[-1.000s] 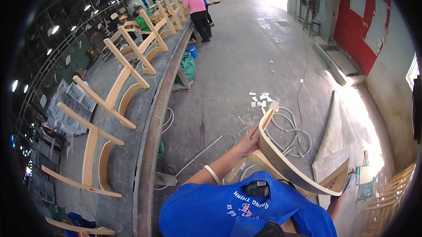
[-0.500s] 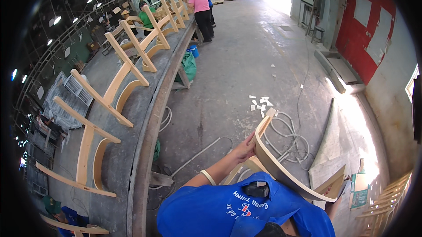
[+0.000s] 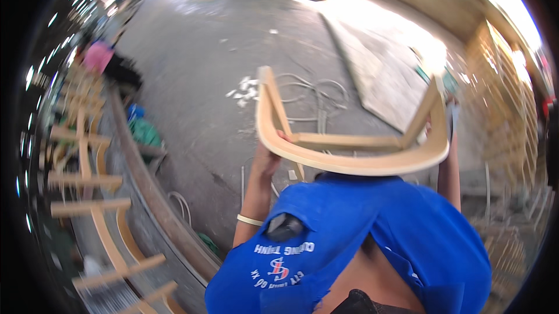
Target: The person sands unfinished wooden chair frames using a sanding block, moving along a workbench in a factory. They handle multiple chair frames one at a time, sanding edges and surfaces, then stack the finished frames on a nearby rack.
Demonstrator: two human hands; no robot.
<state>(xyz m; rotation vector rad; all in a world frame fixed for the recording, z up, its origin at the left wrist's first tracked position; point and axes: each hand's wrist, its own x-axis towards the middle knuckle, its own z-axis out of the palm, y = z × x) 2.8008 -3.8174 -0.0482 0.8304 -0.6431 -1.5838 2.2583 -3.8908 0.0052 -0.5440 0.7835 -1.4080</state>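
In front of my body I hold a pale wooden chair frame (image 3: pixel 355 164), a curved U-shaped rail with upright legs at its ends and a straight crossbar (image 3: pixel 349 142) behind the curve. My left hand (image 3: pixel 269 158) is closed around its left side, with the fingertips showing inside the curve. On the right side, my right hand (image 3: pixel 448 121) grips the frame by the upright leg; most of its fingers are hidden behind the wood. A flat grey thing (image 3: pixel 455 119) shows beside that hand, too blurred to name.
Similar wooden frames (image 3: pixel 99 221) stand along a long bench (image 3: pixel 145 180) on my left. Looped hose (image 3: pixel 320 96) and white scraps (image 3: pixel 244 90) lie on the floor ahead. Slatted wooden parts (image 3: pixel 506 87) are stacked at the right. A person in pink (image 3: pixel 99 57) is far left.
My view has swung to the right, blurring the bench. The chair frame has turned from slanted to nearly level, now squarely before me, with both hands still on it.
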